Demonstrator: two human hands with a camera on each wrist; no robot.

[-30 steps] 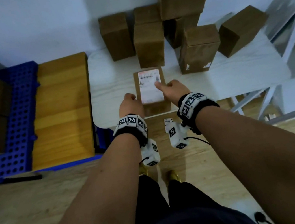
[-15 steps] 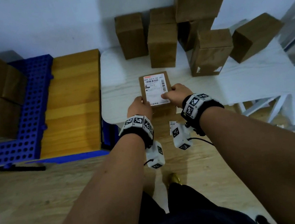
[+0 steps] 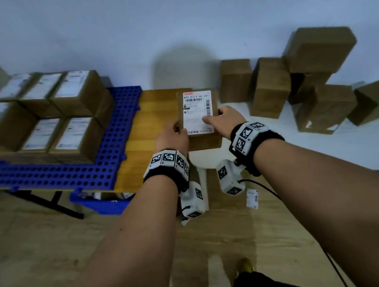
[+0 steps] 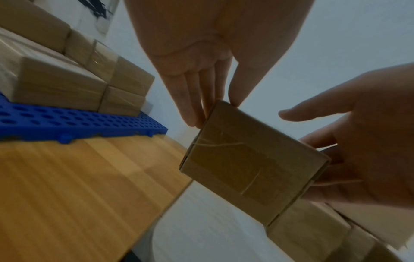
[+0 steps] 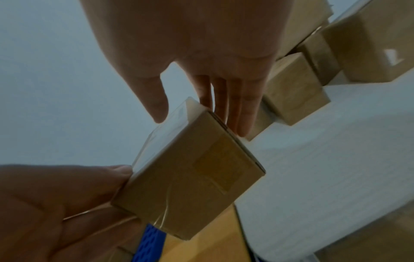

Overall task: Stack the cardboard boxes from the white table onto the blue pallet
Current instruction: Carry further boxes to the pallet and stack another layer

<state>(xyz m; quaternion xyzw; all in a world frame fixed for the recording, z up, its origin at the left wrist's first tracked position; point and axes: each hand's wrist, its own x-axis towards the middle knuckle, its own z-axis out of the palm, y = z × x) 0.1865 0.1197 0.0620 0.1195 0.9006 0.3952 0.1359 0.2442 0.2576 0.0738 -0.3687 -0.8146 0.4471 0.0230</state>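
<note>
Hands' (image 3: 170, 137) fingertips hidden behind box (image 3: 197, 113)

Dim, bluish light — motion blur at left, edges bowed.

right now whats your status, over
Both hands, left hand and right hand, holding labelled box by its sides, off the table. Blue pallet to the left, partly stacked. Nothing in the way.
</note>
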